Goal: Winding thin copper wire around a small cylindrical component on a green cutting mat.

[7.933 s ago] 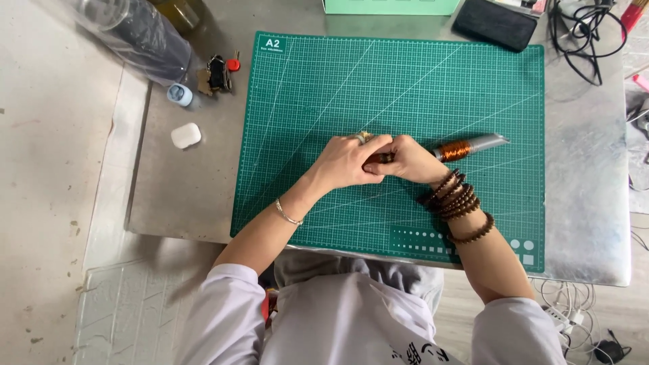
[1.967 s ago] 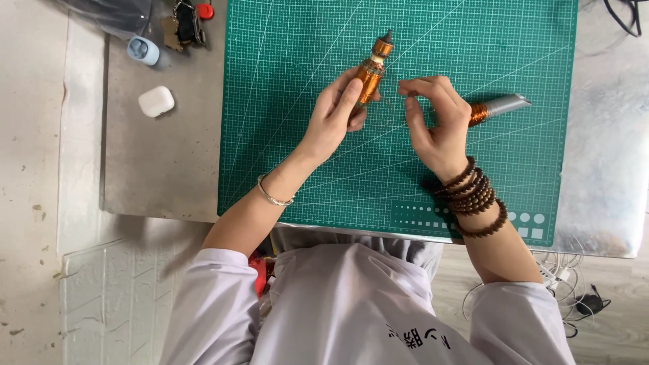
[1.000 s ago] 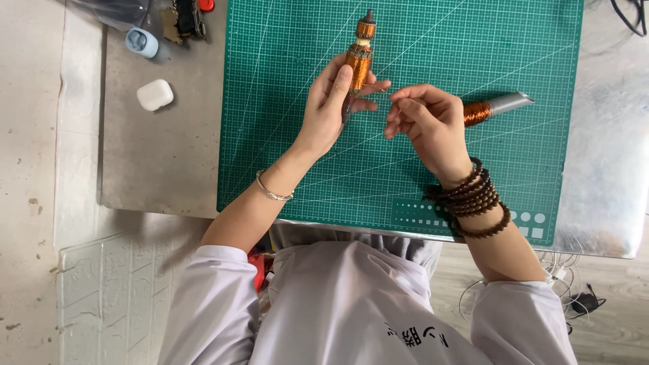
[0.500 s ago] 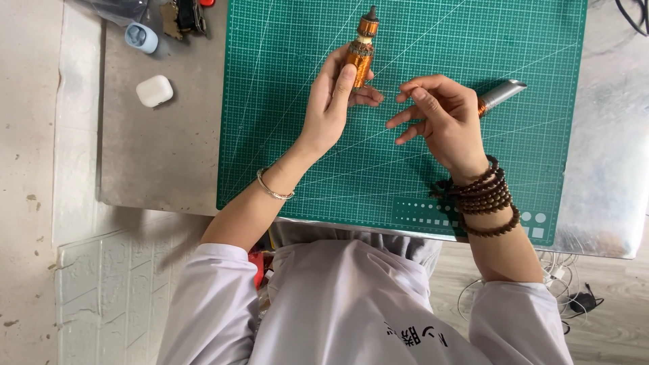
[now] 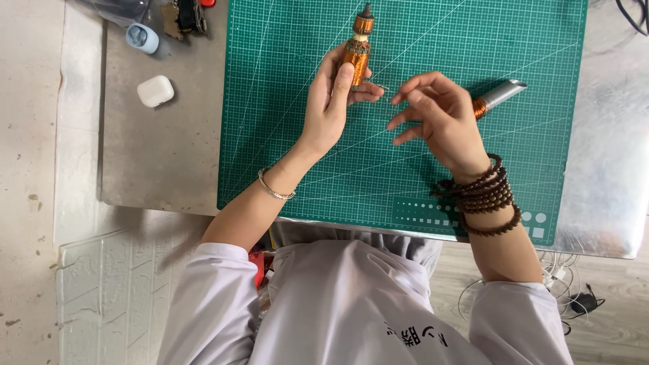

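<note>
The left hand (image 5: 334,101) is gripping a copper-wound motor rotor (image 5: 355,53) above the green cutting mat (image 5: 284,155), while the right hand (image 5: 436,118) is hovering open-fingered and empty beside it.

Bright, even daylight, soft short shadows under both hands on the green cutting mat (image 5: 473,40), pale glare on the metal tabletop (image 5: 608,169) at right, sharp focus throughout

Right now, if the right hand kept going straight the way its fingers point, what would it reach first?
Probably the left hand, whose fingers grip the copper-wound cylindrical motor armature. The right hand is open, fingers aimed left at it across a short gap over the green cutting mat; relative height is unclear.
</note>
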